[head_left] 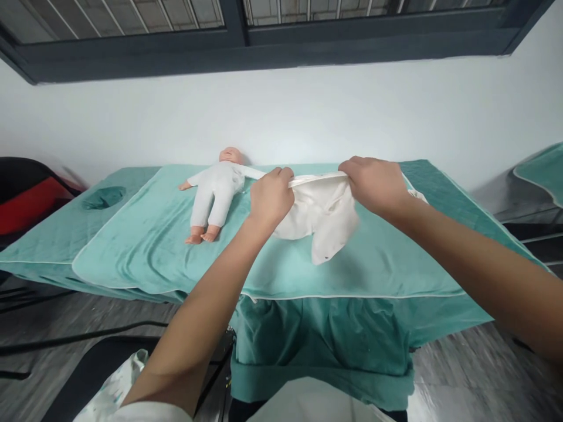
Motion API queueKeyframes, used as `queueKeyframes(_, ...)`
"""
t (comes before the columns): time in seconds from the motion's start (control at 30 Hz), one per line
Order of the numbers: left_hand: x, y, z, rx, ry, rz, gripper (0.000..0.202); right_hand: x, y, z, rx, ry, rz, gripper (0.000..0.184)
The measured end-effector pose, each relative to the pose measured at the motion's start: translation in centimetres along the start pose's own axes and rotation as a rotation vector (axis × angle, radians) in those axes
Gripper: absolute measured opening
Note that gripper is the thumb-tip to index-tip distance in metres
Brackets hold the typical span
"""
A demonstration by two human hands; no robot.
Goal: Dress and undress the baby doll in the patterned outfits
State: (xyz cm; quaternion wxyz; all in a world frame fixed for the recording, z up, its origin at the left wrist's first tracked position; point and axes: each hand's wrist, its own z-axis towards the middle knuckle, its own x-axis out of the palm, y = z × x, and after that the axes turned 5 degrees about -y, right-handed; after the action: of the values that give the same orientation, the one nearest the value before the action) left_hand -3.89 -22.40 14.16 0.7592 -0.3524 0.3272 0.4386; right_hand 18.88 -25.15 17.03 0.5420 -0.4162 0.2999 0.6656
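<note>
My left hand point(271, 198) and my right hand point(373, 183) are both closed on the top edge of a small white cloth garment point(328, 214). They pull that edge taut between them above the bed, and the rest hangs down in loose folds. Its exact cut cannot be made out. To the left of my left hand, a baby doll point(217, 190) in a white suit lies on its back, head toward the wall, bare feet toward me. One of its arms stretches out toward my left hand.
A green sheet point(145, 246) covers the massage bed, which has a face hole point(104, 198) at its left end. Behind it stands a white wall point(281, 117) under a dark window frame point(246, 55). A black and red chair point(33, 196) is at the left. A patterned cloth point(116, 387) lies at lower left.
</note>
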Motion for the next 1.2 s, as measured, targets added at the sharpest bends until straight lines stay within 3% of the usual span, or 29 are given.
queueKeyframes(0.3, -0.5, 4.8, 0.2, -0.084, 0.05, -0.282, 0.034, 0.9, -5.1, -2.6, 0.233, 0.165, 0.2, 0.04)
queueKeyframes(0.53, -2.1, 6.5, 0.5, -0.145, 0.252, -0.337, 0.031, 1.1, -7.9, -2.2, 0.389, 0.181, 0.385, 0.034)
queueKeyframes(0.7, -1.8, 8.5, 1.4, -0.215, 0.499, -0.191, 0.011, 3.6, -10.0, -0.3, 0.369, 0.419, 0.307, 0.036)
queueKeyframes(0.8, 0.2, 9.5, 2.3, -0.214, 0.512, -0.071, 0.009, 6.3, -10.6, 1.2, 0.281, 0.554, 0.223, 0.038)
queueKeyframes(0.87, 2.2, 9.6, 2.4, -0.25, 0.436, 0.04, 0.014, 8.3, -9.8, 1.7, 0.277, 0.55, 0.159, 0.041)
queueKeyframes(0.97, 5.9, 8.4, 1.2, -0.275, 0.252, 0.164, 0.031, 11.4, -6.3, 0.9, 0.343, 0.396, 0.053, 0.047)
queueKeyframes(1.03, 8.4, 7.2, -0.3, -0.194, 0.145, 0.182, 0.041, 13.6, -3.1, -0.6, 0.215, 0.241, 0.035, 0.048)
queueKeyframes(1.1, 10.9, 6.0, -1.9, -0.032, 0.166, 0.113, 0.039, 16.0, -0.1, -2.2, 0.074, 0.218, 0.157, 0.052)
queueKeyframes(1.2, 14.0, 5.0, -3.4, 0.032, 0.312, 0.085, 0.036, 19.1, 2.4, -3.8, 0.088, 0.251, 0.195, 0.05)
